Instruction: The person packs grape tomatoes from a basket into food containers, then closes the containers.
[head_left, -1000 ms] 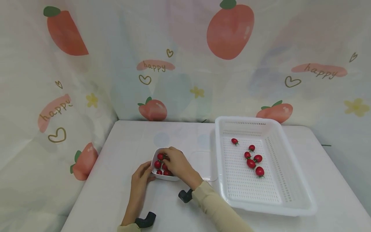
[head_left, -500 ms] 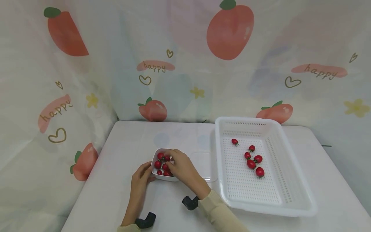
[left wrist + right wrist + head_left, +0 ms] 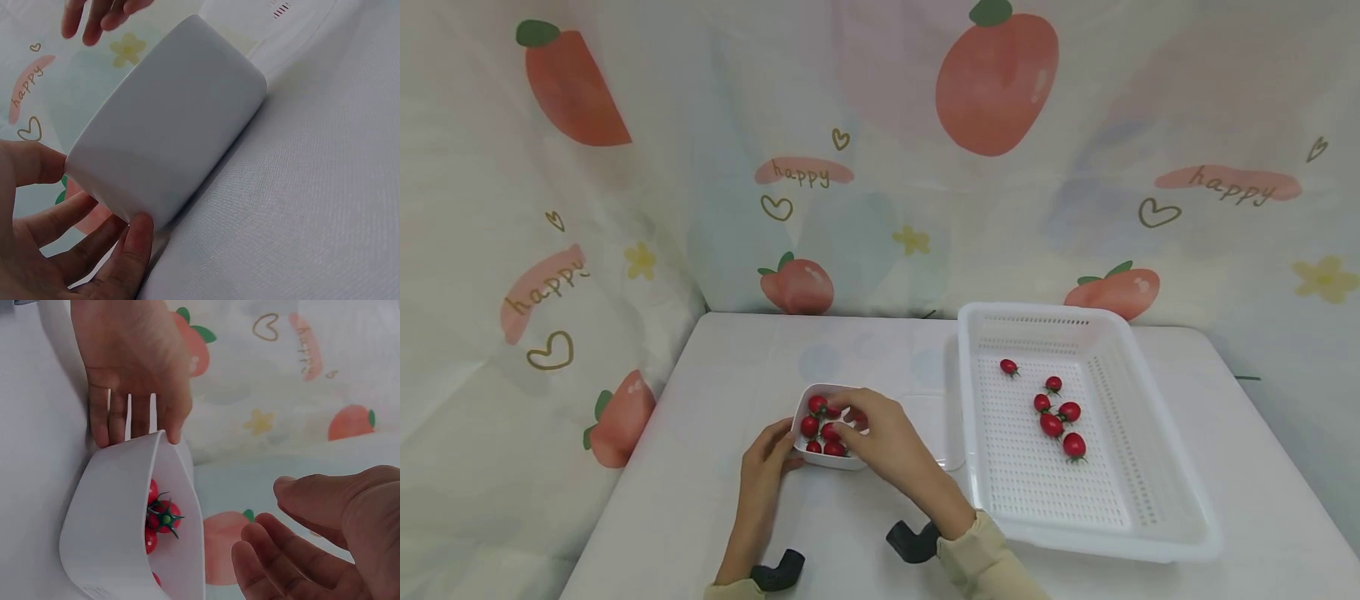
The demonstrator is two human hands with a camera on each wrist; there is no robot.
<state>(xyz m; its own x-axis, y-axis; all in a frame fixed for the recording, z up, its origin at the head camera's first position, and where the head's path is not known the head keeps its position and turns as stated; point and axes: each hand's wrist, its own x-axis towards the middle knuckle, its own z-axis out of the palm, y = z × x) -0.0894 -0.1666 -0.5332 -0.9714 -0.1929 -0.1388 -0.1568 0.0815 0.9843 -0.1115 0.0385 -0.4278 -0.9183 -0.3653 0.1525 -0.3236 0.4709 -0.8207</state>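
Note:
At the left end of a small white box (image 3: 831, 462), my left hand (image 3: 765, 454) holds the wall with thumb and fingers about the edge. Several cherry tomatoes (image 3: 809, 427) lie inside; the right wrist view shows their green stems (image 3: 167, 519). My right hand (image 3: 886, 437) hovers over the box's right part, covering some of it in the head view. In the right wrist view its thumb (image 3: 312, 494) and fingers stand apart with nothing between them. The left wrist view shows the box's plain outer side (image 3: 169, 119) with the left fingertips against its end.
A large white perforated basket (image 3: 985, 508) stands on the right with several cherry tomatoes (image 3: 1052, 426) spread on its floor. Between box and basket lies a clear plastic lid (image 3: 942, 437), partly hidden by the right hand. A fruit-printed curtain (image 3: 865, 225) backs the table.
My right hand has drawn back to the right from the tomatoes in the box, uncovering more of them. The left hand has stayed at the box's end.

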